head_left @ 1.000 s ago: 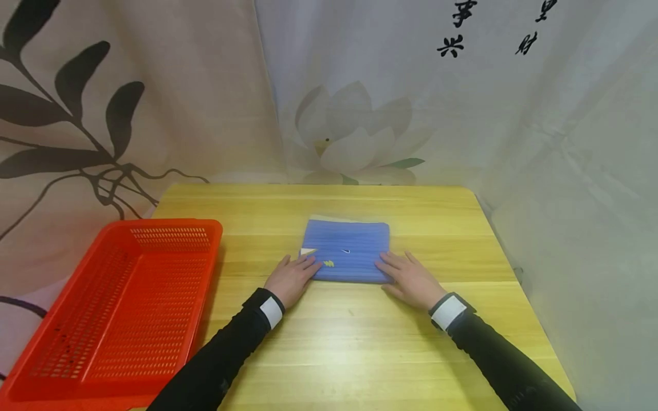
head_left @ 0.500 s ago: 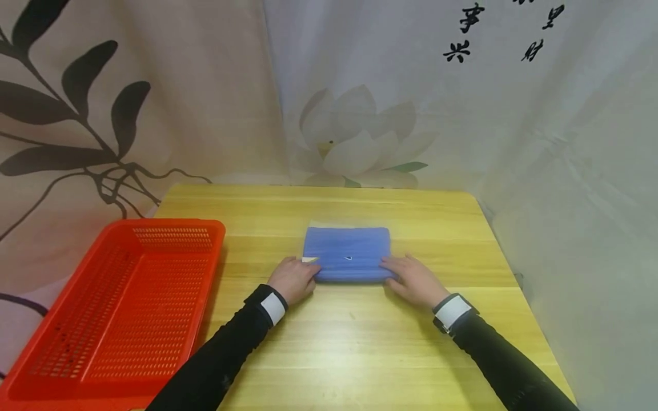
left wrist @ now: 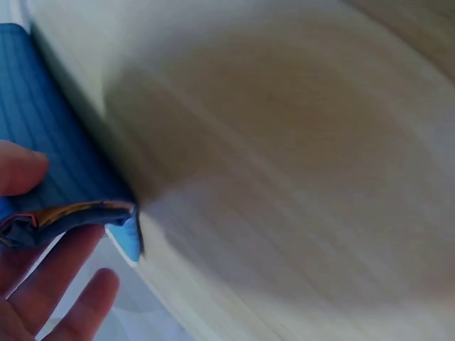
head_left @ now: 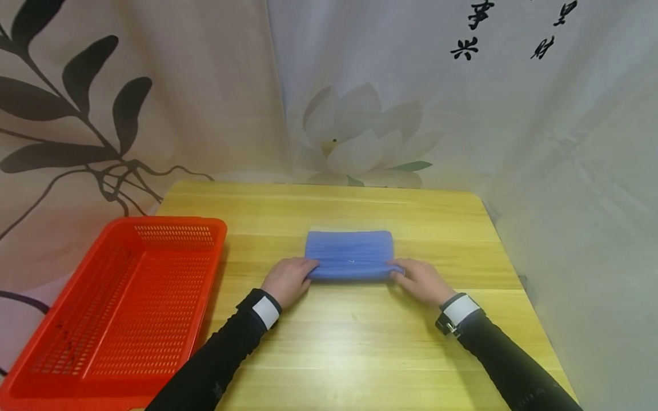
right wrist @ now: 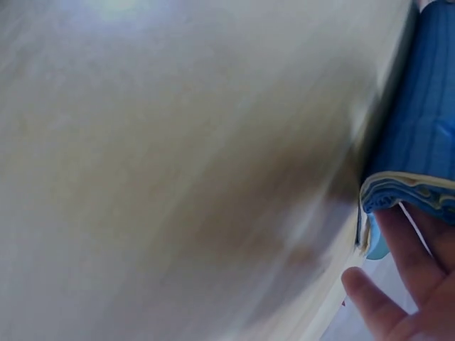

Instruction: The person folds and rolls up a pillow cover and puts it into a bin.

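A folded blue ribbed cloth with a small white mark lies at the middle of the table, its near edge rolled into a thick fold. At its left end my left hand pinches that fold, thumb on the near side. My right hand grips the fold's right end in the same way. In the left wrist view the stacked layers of the cloth show between thumb and fingers. From the right wrist, fingers reach under the layered end of the cloth; the thumb is out of view there.
A red perforated plastic basket stands to the left, beside my left forearm. The pale wooden table reaches back to a printed curtain, and more curtain hangs along the right side.
Both hands have gone from lying flat on the cloth to gripping its near edge and rolling it over away from me. The cloth now looks shorter, and its yellow mark is covered.
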`<state>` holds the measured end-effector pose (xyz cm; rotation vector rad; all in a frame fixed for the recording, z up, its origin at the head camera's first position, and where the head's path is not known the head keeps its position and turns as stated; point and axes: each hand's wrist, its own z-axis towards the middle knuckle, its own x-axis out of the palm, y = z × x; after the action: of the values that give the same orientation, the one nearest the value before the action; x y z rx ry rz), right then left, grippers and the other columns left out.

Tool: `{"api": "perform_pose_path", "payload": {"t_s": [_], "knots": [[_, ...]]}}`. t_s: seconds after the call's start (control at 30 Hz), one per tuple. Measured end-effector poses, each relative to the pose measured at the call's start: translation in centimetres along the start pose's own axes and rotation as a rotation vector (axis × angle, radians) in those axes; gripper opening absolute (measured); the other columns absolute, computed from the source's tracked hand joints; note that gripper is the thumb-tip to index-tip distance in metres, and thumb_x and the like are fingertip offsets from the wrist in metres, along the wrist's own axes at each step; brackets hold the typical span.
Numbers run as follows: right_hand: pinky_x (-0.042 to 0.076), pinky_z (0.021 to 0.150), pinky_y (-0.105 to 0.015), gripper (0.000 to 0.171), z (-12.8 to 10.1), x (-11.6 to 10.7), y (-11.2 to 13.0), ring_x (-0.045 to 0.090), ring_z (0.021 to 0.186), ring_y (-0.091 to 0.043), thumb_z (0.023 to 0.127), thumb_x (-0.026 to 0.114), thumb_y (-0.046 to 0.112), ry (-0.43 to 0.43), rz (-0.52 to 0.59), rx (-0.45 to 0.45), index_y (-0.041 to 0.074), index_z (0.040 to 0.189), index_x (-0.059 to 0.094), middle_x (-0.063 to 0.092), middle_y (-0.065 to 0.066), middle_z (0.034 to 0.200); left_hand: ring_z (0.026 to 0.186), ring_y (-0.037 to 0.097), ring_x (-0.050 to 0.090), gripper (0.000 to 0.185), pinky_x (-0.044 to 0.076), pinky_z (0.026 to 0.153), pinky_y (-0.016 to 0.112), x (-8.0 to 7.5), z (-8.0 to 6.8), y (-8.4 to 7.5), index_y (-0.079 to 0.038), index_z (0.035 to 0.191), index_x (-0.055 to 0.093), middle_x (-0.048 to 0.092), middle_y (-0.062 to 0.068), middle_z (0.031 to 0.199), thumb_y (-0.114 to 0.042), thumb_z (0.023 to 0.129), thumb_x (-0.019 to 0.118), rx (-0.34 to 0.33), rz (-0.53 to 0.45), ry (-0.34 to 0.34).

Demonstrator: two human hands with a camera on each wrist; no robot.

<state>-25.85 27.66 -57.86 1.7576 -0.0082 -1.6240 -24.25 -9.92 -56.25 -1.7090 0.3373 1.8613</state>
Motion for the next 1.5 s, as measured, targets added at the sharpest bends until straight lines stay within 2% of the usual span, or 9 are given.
{"api": "perform_pose_path", "payload": {"t_s": [0.17,0.4,0.63,0.83,1.07,1.13,1.27,1.37,1.5], "knots": [[0.046,0.115,-0.059,0.047,-0.3,-0.1,0.2,0.06,0.137,-0.039,0.109,0.062,0.035,0.013,0.009,0.016,0.01,0.148,0.062,0.063,-0.016,0.15,0.111,0.031,0.075,0.037,0.06,0.096,0.048,-0.1,0.0,0.1,-0.008,0.132,0.073,0.077,0.012,0.124,-0.013,0.096,0.08,-0.043,-0.086,-0.022],[0.046,0.115,-0.059,0.064,-0.9,0.0,0.6,0.059,0.138,-0.038,0.098,0.08,0.031,0.014,0.013,0.006,0.008,0.152,0.056,0.06,-0.015,0.152,0.117,0.03,0.074,0.036,0.059,0.1,0.047,-0.3,-0.1,0.2,-0.011,0.133,0.072,0.076,0.011,0.129,-0.015,0.098,0.078,-0.115,-0.159,-0.011],[0.051,0.11,-0.057,0.046,-0.8,0.1,0.3,0.065,0.13,-0.035,0.1,0.077,0.027,-0.039,0.032,0.026,0.012,0.141,0.064,0.068,-0.012,0.142,0.112,0.029,0.076,0.029,0.06,0.097,0.047,-0.8,0.1,0.2,-0.01,0.125,0.075,0.078,0.011,0.122,-0.015,0.097,0.079,-0.103,-0.197,-0.032],[0.052,0.108,-0.056,0.035,-0.7,-0.1,0.2,0.067,0.127,-0.03,0.102,0.074,0.03,-0.048,0.069,0.041,0.018,0.134,0.068,0.072,-0.005,0.134,0.113,0.029,0.075,0.029,0.06,0.098,0.047,-0.9,0.3,0.3,-0.01,0.126,0.076,0.078,0.01,0.124,-0.018,0.098,0.079,-0.169,-0.263,-0.038],[0.05,0.109,-0.063,0.05,-0.1,-0.2,0.1,0.065,0.13,-0.038,0.106,0.068,0.036,-0.058,0.131,0.1,0.012,0.149,0.059,0.068,-0.013,0.143,0.088,0.022,0.072,0.034,0.058,0.077,0.041,-0.8,0.7,0.4,-0.011,0.13,0.074,0.079,0.008,0.112,-0.021,0.098,0.079,-0.286,-0.364,-0.074],[0.053,0.103,-0.062,0.054,0.1,-0.2,0.0,0.069,0.122,-0.038,0.106,0.067,0.037,-0.062,0.147,0.124,0.012,0.153,0.056,0.066,-0.016,0.144,0.085,0.02,0.07,0.036,0.057,0.073,0.039,-0.7,0.9,0.6,-0.01,0.132,0.073,0.079,0.008,0.11,-0.021,0.098,0.079,-0.304,-0.38,-0.091],[0.056,0.099,-0.06,0.057,0.7,-0.2,0.0,0.071,0.114,-0.036,0.107,0.066,0.039,-0.081,0.151,0.142,0.012,0.155,0.053,0.066,-0.018,0.145,0.086,0.02,0.07,0.041,0.057,0.076,0.04,-0.3,1.3,0.8,-0.01,0.136,0.071,0.077,0.01,0.113,-0.021,0.098,0.08,-0.35,-0.402,-0.119],[0.056,0.1,-0.058,0.056,1.1,-0.1,-0.2,0.072,0.108,-0.031,0.107,0.066,0.04,-0.099,0.141,0.14,0.012,0.154,0.054,0.069,-0.018,0.14,0.093,0.025,0.071,0.045,0.059,0.084,0.045,-0.2,1.5,0.8,-0.007,0.139,0.068,0.075,0.014,0.123,-0.02,0.098,0.08,-0.37,-0.405,-0.148],[0.057,0.098,-0.058,0.057,1.6,-0.1,-0.5,0.073,0.097,-0.027,0.106,0.067,0.038,-0.114,0.147,0.139,0.009,0.153,0.055,0.071,-0.018,0.134,0.103,0.03,0.073,0.046,0.06,0.091,0.047,-0.2,1.5,0.8,-0.005,0.139,0.067,0.073,0.016,0.13,-0.019,0.098,0.08,-0.362,-0.384,-0.215]]}}
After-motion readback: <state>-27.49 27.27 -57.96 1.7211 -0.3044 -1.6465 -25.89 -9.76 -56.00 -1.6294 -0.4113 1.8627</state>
